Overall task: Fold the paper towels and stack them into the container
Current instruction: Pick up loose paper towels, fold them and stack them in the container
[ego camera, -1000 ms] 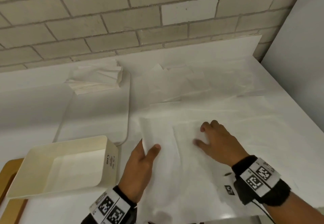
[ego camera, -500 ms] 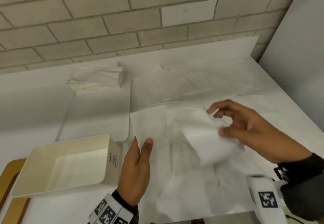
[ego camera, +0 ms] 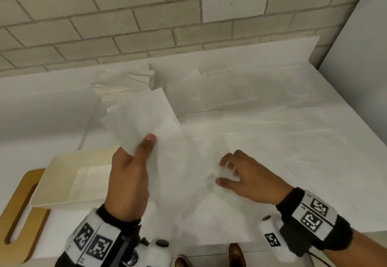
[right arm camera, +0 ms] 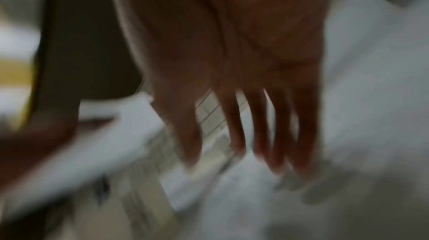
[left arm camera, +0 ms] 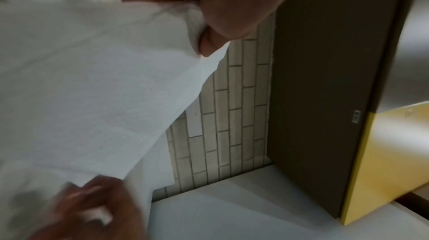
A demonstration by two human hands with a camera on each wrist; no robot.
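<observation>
My left hand (ego camera: 136, 153) holds a white paper towel (ego camera: 159, 120) up off the table, thumb on top and fingers hidden beneath it. The left wrist view shows the thumb (left arm camera: 232, 14) pressing on the towel's edge (left arm camera: 92, 97). My right hand (ego camera: 228, 172) is low at the towel's lower right part, its thumb and curled fingers pinching a bit of the paper; the right wrist view of it (right arm camera: 243, 115) is badly blurred. The cream container (ego camera: 62, 183) stands left of my left hand, and nothing shows inside it.
A stack of folded towels (ego camera: 125, 86) lies at the back near the brick wall. Several loose towels (ego camera: 230, 99) are spread over the white table. A wooden board (ego camera: 18, 214) sits under the container. A grey panel (ego camera: 356, 57) bounds the right side.
My left hand has lifted its side of the towel up and toward the back left. My right hand has come down and nearer with the paper it pinched.
</observation>
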